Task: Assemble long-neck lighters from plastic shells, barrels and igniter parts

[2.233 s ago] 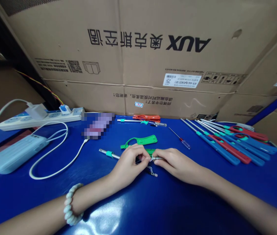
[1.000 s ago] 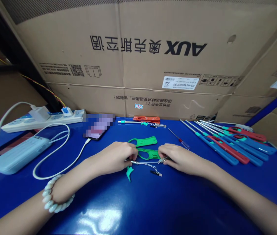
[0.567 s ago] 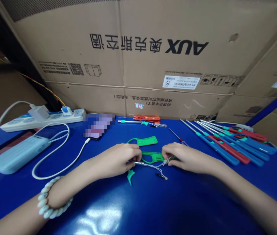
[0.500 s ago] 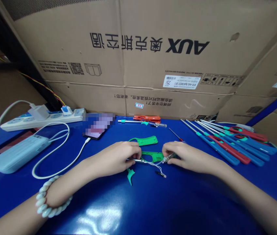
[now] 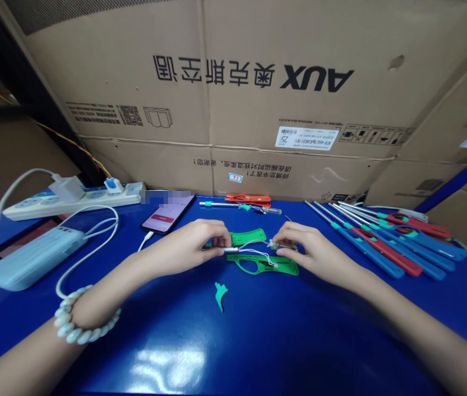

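Note:
My left hand [image 5: 194,242] is closed on the end of a thin metal tube [image 5: 230,249] with white wires trailing from it. My right hand [image 5: 305,247] pinches a small clear part [image 5: 275,246] at the other end of those wires. Both hands hover just above a green handle shell [image 5: 263,265] lying open on the blue table [image 5: 258,341]. A second green shell [image 5: 246,236] lies just behind it. A small teal trigger piece [image 5: 219,293] rests alone in front of my hands.
A row of several finished blue and red long-nosed lighters [image 5: 385,239] lies at the right. An orange shell with a metal tube [image 5: 247,202] sits by the cardboard box [image 5: 233,99]. A phone [image 5: 167,213], power bank [image 5: 31,257] and power strip [image 5: 72,199] are at the left.
Both hands lifted the tube and wired part away from me, over the green shell. The teal trigger piece now lies alone on the table. The shell is uncovered.

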A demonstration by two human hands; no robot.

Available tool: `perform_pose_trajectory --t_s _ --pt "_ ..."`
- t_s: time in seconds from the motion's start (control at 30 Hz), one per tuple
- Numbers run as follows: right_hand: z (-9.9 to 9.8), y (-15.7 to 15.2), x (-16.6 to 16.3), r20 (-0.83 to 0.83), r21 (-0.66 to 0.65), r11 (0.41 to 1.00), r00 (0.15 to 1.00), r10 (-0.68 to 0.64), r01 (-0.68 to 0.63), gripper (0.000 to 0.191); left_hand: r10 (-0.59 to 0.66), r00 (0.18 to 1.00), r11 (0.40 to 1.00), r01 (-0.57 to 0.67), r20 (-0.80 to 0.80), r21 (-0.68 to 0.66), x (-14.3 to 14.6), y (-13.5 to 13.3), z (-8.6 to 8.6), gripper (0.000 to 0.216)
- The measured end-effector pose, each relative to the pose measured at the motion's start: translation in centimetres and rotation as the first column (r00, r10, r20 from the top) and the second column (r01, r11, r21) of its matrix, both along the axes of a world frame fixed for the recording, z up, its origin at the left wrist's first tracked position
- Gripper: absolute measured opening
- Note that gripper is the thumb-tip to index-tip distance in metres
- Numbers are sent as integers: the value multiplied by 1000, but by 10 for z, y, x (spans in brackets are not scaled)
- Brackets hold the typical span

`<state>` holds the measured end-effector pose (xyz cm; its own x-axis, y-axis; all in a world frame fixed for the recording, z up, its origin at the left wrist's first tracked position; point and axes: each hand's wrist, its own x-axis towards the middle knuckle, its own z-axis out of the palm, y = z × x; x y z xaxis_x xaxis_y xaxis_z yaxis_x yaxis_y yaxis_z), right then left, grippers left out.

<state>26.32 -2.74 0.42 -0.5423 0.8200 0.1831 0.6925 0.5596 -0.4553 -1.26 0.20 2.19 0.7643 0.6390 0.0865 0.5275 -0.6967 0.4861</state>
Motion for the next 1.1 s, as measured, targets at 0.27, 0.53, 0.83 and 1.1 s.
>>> perform_pose_trajectory --t_s 0.27,0.53,0.83,1.1 --pt "-12 0 -6 245 -18 1000 969 -5 9 16 -20 997 1000 19 -69 -10 -1 9 -22 10" --pt "-14 0 -6 262 -4 999 964 -33 35 5 -5 995 1000 6 -101 3 2 7 -26 11" --pt "-19 1 -6 266 -7 1000 964 -13 15 4 11 986 992 10 -167 123 5 4 -28 15" --pt "-18 -1 -8 280 8 1000 960 -6 4 2 5 962 964 68 -272 258 12 -2 -26 17"
